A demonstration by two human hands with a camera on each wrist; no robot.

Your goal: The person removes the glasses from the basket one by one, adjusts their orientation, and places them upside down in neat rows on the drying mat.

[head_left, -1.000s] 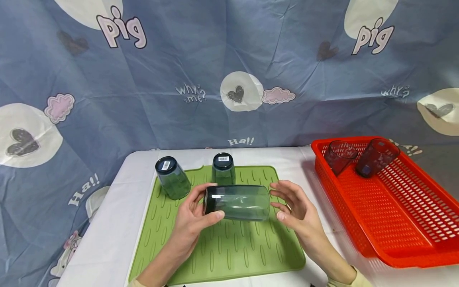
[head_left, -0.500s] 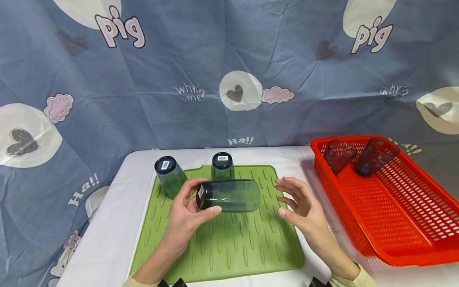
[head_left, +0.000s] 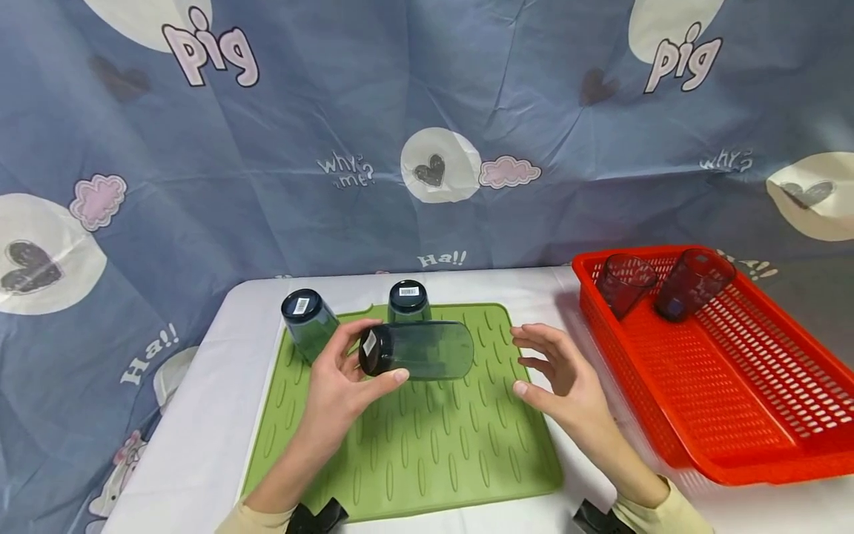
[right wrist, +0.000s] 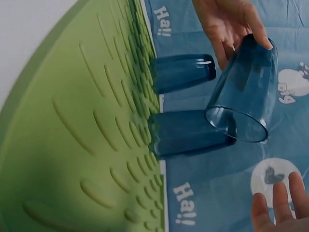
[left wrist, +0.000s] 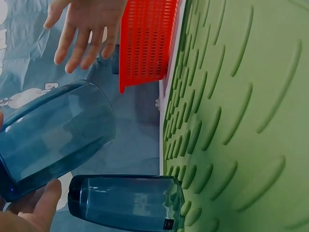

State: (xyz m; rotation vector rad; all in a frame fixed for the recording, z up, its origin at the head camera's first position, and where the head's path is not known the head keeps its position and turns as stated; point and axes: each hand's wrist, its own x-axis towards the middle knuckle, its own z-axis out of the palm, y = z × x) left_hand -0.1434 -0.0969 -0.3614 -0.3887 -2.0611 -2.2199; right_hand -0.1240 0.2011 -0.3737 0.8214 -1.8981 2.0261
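Note:
My left hand [head_left: 343,378] grips a dark blue-green drinking glass [head_left: 427,351] by its base end. The glass lies sideways in the air above a green ridged mat [head_left: 427,452], its rim facing right. A label shows on its base. Apart from the rim, my right hand [head_left: 560,371] hovers to the right with fingers spread and slightly bent, holding nothing. Two matching glasses stand upside down on the mat: one at the back left [head_left: 310,322], and another glass [head_left: 408,300] at the back middle, partly hidden behind the held one.
A red plastic basket [head_left: 727,415] stands at the right of the white-covered table [head_left: 193,415]. Inside its far end lean two dark glasses, a left one [head_left: 623,285] and a right one [head_left: 694,285]. A printed blue cloth [head_left: 333,89] hangs behind.
My left hand has moved the glass left and slightly up, turning its base more toward me. The gap between its rim and my right hand has widened.

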